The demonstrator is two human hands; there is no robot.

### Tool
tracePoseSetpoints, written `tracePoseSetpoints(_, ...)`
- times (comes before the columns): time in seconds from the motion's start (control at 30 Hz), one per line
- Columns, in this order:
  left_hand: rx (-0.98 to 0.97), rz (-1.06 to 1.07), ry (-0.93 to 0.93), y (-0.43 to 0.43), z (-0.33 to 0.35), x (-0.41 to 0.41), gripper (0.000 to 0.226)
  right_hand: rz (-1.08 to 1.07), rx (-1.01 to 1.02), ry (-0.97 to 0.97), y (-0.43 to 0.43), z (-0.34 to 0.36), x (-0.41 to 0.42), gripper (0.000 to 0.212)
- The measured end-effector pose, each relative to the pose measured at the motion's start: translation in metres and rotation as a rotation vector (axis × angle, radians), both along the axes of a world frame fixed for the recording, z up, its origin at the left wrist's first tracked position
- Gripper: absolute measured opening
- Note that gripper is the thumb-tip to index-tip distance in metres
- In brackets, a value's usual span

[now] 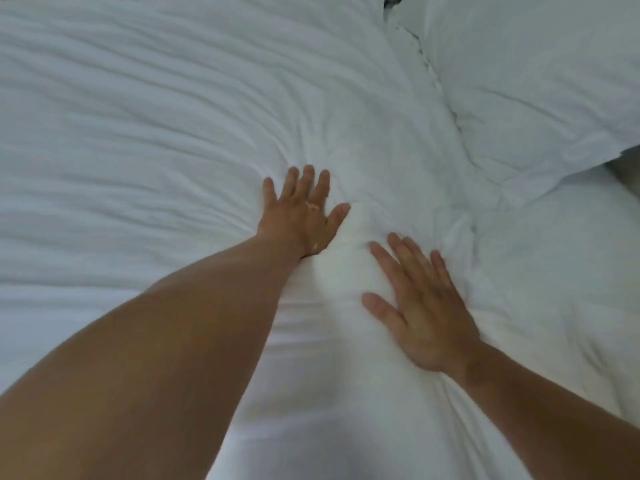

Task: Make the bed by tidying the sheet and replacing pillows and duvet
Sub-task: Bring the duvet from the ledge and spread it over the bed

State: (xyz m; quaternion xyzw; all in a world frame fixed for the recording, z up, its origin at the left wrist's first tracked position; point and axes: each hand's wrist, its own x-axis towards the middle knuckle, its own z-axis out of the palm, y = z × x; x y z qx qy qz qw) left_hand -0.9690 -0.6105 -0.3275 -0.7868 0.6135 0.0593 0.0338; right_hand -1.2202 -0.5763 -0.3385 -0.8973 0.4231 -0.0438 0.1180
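— That puffy white fabric duvet (pixel 173 109), will it fight them?

— No, I'd say it's soft and light, and it bunches. Both hands lie flat, fingers spread, holding nothing: the left hand (pixel 304 213) beyond the raised fold, the right hand (pixel 420 306) nearer. The plump white pillow (pixel 540 81) sits past the right fingertips.

— Where to grab?

— Along an edge, probably, not mid-fold

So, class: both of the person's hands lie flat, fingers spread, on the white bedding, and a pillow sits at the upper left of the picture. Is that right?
Not quite. The left hand and right hand do lie flat with fingers spread on the white bedding, but the head view shows the pillow at the upper right, not the upper left.
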Motion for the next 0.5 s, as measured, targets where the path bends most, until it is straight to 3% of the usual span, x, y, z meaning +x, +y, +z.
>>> tracePoseSetpoints(0.13,0.091,-0.056,0.160,0.078,0.018,-0.038,0.083,0.072,0.036,0.018,0.006,0.000,-0.014,0.080)
tracePoseSetpoints(0.3,0.063,-0.180,0.180,0.222,0.023,-0.108,0.079,-0.191,0.075,0.318,0.053,0.027,-0.082,0.077)
tracePoseSetpoints(0.4,0.092,-0.307,0.184,0.304,0.033,-0.154,0.074,-0.327,0.125,0.470,0.114,0.080,-0.092,0.065)
tracePoseSetpoints(0.5,0.147,-0.448,0.192,0.382,0.044,-0.182,0.071,-0.209,0.107,0.224,0.220,0.103,-0.076,0.063)
